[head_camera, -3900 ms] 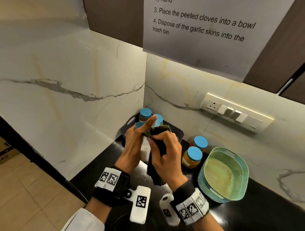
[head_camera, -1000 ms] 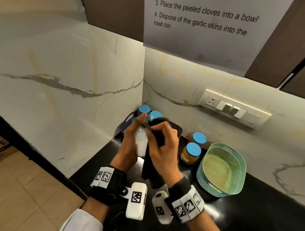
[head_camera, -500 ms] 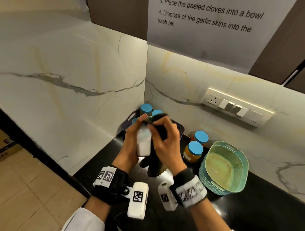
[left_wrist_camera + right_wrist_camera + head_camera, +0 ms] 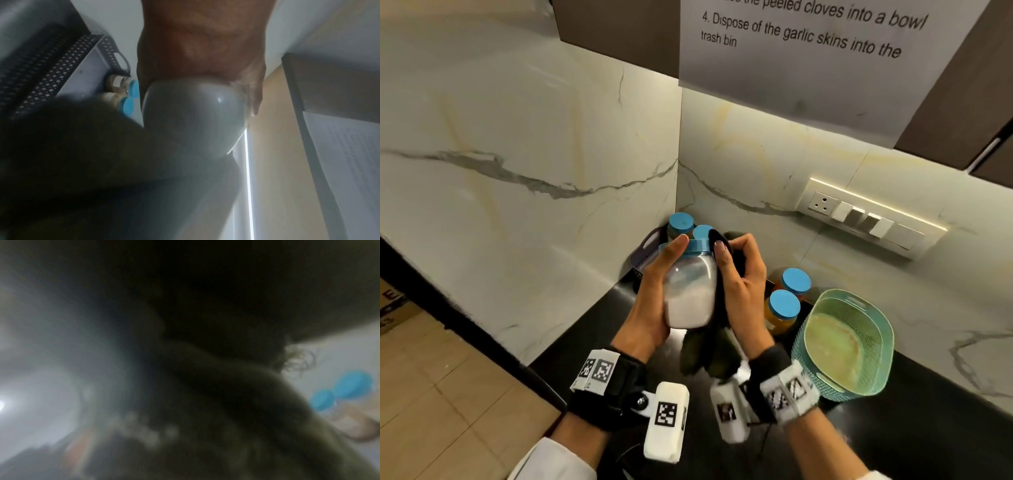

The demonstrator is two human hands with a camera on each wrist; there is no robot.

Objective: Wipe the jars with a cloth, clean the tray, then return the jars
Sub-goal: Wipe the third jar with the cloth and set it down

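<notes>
In the head view, a printed sheet [image 4: 808,61] hangs from the dark cabinet above the corner; it reads "peeled cloves into a bowl" and "4. Dispose of the garlic skins into the trash bin". A cardboard box [image 4: 393,308] on the floor at far left shows a letter "E". Black-and-white coded markers sit on both wrist bands. The left hand [image 4: 654,301] grasps a clear jar [image 4: 690,294] of white powder with a blue lid, held up over the black surface [image 4: 928,428]. The right hand [image 4: 743,277] clutches a dark cloth [image 4: 709,353] against the jar's right side, the cloth's tail hanging below. Behind the hands, two blue-lidded jars [image 4: 681,222] stand in a dark perforated tray [image 4: 650,240] in the corner, partly hidden by the fingers. Two orange-filled jars [image 4: 786,308] stand on the surface beside a teal basket [image 4: 876,377]. A switch panel [image 4: 866,216] is on the wall.

The left wrist view shows the palm wrapped round the jar's rounded bottom [image 4: 195,116], the cloth dark and blurred at lower left, and the tray's two jars [image 4: 123,95] beyond.

The right wrist view is mostly blocked by blurred dark cloth [image 4: 226,353]; two blue lids [image 4: 341,392] show at right.
</notes>
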